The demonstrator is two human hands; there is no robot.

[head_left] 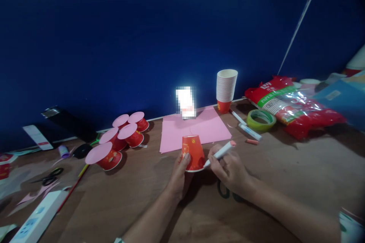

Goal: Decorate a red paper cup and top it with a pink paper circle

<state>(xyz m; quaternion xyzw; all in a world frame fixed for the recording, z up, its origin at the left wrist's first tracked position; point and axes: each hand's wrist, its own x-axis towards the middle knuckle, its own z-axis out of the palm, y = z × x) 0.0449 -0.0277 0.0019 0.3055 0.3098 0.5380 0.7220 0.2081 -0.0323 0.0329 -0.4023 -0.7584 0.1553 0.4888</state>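
A red paper cup (194, 153) is held upside down, rim downward, over the front middle of the table. My left hand (179, 172) is closed around its left side, with the thumb on the front. In my right hand (229, 165) is a white marker (221, 152) with a pinkish end pointing up. Its tip is at the cup's lower right rim; whether it touches I cannot tell. Behind the cup lie pink paper sheets (209, 125). To the left stand several upturned red cups (111, 159), each topped with a pink paper disc (99, 153).
A stack of paper cups (226, 87) stands by the blue wall. Right of it lie green tape (261, 120), another marker (250, 131), a pink cap (252, 141) and a red bag of cups (293, 106). Scissors (51, 176) and a power strip (40, 218) lie left.
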